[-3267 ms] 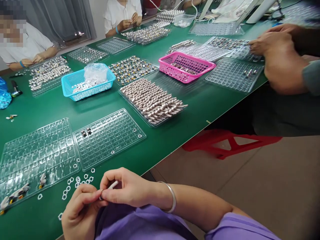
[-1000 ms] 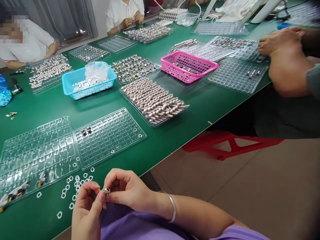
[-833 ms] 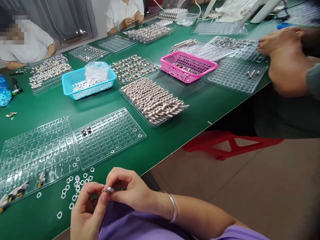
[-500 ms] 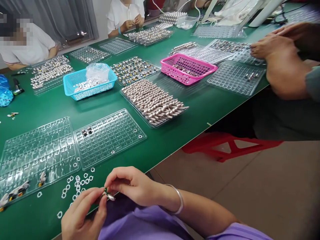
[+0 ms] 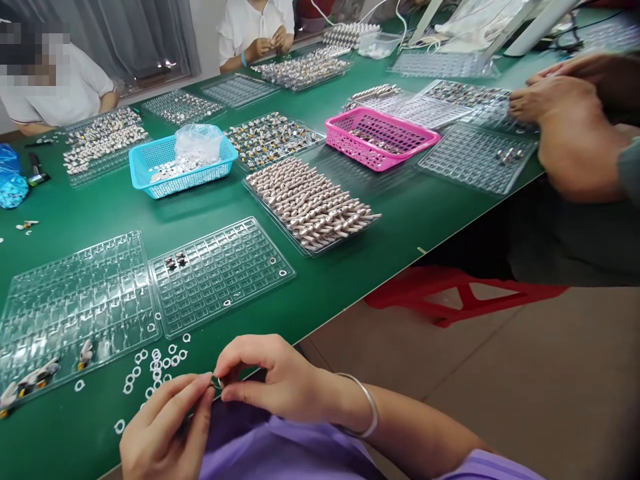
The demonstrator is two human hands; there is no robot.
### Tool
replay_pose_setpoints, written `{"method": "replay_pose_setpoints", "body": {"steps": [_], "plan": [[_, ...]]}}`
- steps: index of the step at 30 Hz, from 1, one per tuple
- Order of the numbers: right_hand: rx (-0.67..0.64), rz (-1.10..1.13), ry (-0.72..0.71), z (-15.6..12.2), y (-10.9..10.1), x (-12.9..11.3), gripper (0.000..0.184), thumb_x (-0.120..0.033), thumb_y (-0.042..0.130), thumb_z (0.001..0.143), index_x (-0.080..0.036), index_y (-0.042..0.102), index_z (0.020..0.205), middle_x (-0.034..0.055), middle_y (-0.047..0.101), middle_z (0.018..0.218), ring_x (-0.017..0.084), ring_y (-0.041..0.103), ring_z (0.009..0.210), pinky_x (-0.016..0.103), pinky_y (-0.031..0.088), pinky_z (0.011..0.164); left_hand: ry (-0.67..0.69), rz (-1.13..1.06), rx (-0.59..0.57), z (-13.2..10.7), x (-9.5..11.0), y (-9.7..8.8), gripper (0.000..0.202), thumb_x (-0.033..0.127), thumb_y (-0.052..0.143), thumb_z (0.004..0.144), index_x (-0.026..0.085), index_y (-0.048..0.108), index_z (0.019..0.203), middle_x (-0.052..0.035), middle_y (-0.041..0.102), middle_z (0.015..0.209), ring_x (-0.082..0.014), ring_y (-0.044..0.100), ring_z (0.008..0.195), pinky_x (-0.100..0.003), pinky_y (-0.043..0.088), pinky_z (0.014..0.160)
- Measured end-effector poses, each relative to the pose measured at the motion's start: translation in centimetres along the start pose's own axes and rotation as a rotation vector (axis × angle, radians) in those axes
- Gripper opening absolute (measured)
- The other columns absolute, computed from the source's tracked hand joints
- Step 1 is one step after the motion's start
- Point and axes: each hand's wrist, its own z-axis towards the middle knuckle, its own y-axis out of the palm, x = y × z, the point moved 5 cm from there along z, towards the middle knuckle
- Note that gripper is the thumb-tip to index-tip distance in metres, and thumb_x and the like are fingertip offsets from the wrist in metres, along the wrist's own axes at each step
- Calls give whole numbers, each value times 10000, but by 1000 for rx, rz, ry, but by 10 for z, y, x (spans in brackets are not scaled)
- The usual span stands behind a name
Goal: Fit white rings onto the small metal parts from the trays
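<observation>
Close to the table's front edge, my left hand pinches between thumb and fingers a small shiny part, mostly hidden by the fingertips. My right hand, a silver bangle on its wrist, pinches the same part from the other side; its exact kind cannot be made out. Loose white rings lie scattered on the green table just beyond my left hand. Behind them are a clear tray with a few dark metallic parts and some rings, and another clear tray with white-and-yellow parts along its near edge.
A tray of beige stick-like parts stands mid-table. Behind it are a blue basket and a pink basket. A co-worker's hands are at the right; two other people sit across the table. A red stool stands below the edge.
The silver end of the small part, visible below my right fingers before, is now hidden behind the fingertips. Both hands remain close together in nearly the same place.
</observation>
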Motion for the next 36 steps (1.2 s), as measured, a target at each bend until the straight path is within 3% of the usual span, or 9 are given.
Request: {"method": "replay_pose_setpoints", "body": {"steps": [3,6,13,22,30,33,36], "plan": [[6,-144,-207,-3,3,-11,63,-169,638,881,-142,685,913,79,681,892,140,655,810,230,561,754,-28,-26,-10,1,0,2,197,107,708,777,255,754,899,-18,745,841,-162,705,696,-215,553,644],[32,-219,-300,-6,5,-16,104,-152,597,910,-152,683,968,83,665,917,135,645,836,219,565,775,-15,-37,-4,2,3,4,217,96,715,766,260,762,901,-17,746,839,-166,702,698,-220,552,637],[119,-154,-289,-8,6,-13,102,-158,596,920,-173,683,972,70,684,899,122,670,766,204,595,728,-59,-73,100,-1,6,3,296,89,699,775,309,782,955,-8,766,871,-178,708,718,-260,555,703],[141,-326,-403,-12,8,-19,178,-102,544,933,-157,686,1024,105,696,949,142,678,850,221,600,762,-131,-107,82,-1,2,1,189,141,700,789,274,785,894,-24,764,854,-200,707,734,-265,542,683],[192,-303,-421,-12,8,-22,181,-76,553,920,-144,688,1019,110,690,937,136,681,828,206,607,745,-84,-85,99,-4,6,2,342,97,664,799,324,773,1030,-26,761,946,-185,706,799,-251,526,743],[210,-280,-398,-14,8,-21,185,-90,559,921,-166,693,1024,101,690,953,137,686,830,216,612,744,-215,-161,68,-4,2,1,216,182,694,796,306,799,939,-37,753,893,-198,694,780,-255,535,708],[202,-201,-363,-15,9,-18,152,-120,596,912,-179,703,1003,90,698,946,134,694,802,215,615,726,-534,-376,34,-7,-11,4,114,310,786,720,259,799,821,-47,746,807,-211,679,717,-258,551,635]]}}
